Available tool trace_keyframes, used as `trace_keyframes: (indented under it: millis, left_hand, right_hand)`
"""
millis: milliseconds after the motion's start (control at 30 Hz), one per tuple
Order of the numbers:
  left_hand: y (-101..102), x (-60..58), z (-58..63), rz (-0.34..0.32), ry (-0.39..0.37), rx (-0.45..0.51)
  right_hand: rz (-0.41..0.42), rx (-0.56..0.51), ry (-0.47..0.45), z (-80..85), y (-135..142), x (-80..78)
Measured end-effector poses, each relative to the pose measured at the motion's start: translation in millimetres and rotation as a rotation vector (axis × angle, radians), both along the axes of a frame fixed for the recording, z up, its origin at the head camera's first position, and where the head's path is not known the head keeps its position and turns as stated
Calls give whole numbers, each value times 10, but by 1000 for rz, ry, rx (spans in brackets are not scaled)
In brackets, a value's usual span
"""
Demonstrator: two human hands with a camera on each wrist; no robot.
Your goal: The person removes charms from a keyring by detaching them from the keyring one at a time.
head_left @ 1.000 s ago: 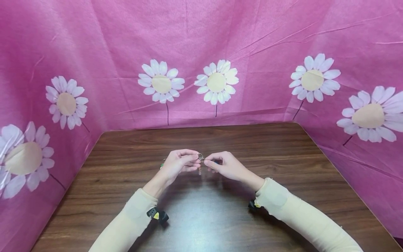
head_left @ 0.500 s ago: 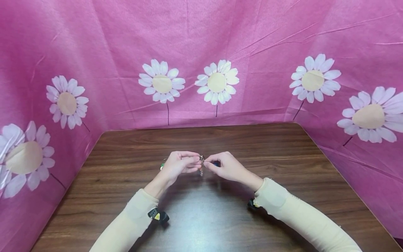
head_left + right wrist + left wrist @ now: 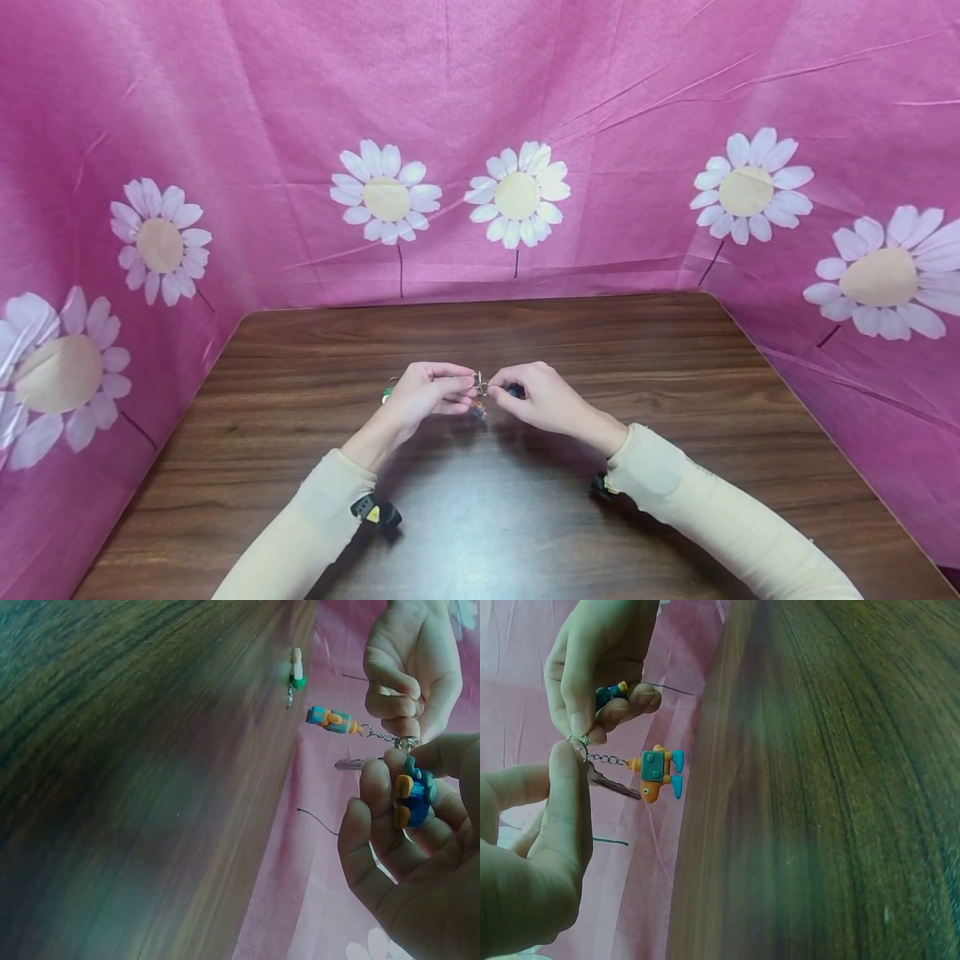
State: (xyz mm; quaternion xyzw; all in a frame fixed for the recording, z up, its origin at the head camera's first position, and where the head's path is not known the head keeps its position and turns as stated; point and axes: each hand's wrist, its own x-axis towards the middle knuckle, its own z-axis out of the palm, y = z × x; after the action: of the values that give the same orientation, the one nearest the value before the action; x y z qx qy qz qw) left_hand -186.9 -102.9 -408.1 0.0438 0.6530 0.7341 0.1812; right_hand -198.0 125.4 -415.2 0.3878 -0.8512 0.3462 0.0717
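Observation:
Over the middle of the table, the fingertips of both hands meet at a metal key ring (image 3: 577, 742). My left hand (image 3: 423, 396) pinches the ring between thumb and fingers. A key (image 3: 613, 784) and a short chain with an orange-and-teal figure charm (image 3: 654, 774) hang from it. From the other side, my right hand (image 3: 543, 400) pinches the ring part of a keychain whose blue figure charm (image 3: 415, 799), with yellow-orange feet, lies against its fingers. The fingertips partly cover where the rings come together.
A green-and-white keychain (image 3: 298, 671) lies on the wooden table (image 3: 465, 517) beyond my left hand. Pink cloth (image 3: 450, 83) printed with white flowers hangs around the table's back and sides. Each sleeve carries a black strap device (image 3: 377, 514) at the wrist.
The key ring has turned and sits lower between the fingertips. The orange-and-teal charm has swung slightly right, and more of the blue charm shows by my right hand. Both arms stay almost still.

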Motion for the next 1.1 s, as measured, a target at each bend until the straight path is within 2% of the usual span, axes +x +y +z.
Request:
trace_keyframes:
  millis: [333, 633, 767, 900, 1000, 1100]
  left_hand:
    - [-1, 5, 3, -17, 33, -21]
    - [-30, 1, -7, -82, 95, -64]
    - [-45, -8, -18, -127, 118, -83]
    - [-56, -10, -19, -180, 141, -114]
    - [-59, -7, -18, -203, 132, -107]
    - [-59, 0, -21, -208, 115, -90]
  right_hand:
    - [-5, -25, -13, 37, 5, 14]
    - [-5, -45, -47, 58, 28, 17]
    - [1, -64, -93, 49, 39, 5]
    - [2, -82, -190, 34, 49, 2]
    - [-6, -95, -255, 32, 51, 9]
    - [-21, -105, -276, 29, 51, 12]
